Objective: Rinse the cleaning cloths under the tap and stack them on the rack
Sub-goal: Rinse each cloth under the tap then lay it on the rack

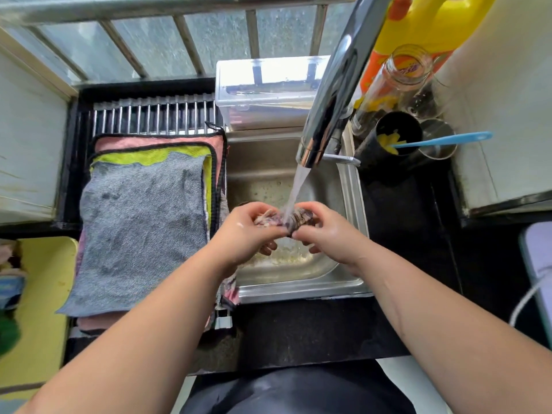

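Note:
Both hands hold a bunched, dark patterned cloth [300,220] over the steel sink [349,189], right under the water running from the chrome tap [325,115]. My left hand [248,231] grips its left end and my right hand [325,231] grips its right end. To the left, the metal rack [149,118] carries a stack of flat cloths: a grey cloth [140,231] on top, a yellow-green cloth [149,155] beneath it, and a pink cloth [155,141] with black trim lower down.
A clear plastic box [265,91] sits behind the sink. To the right stand a yellow detergent bottle [430,28], a glass jar [397,76] and a black cup [394,135] holding a blue-handled utensil [445,140]. A yellow board [41,294] lies at the left.

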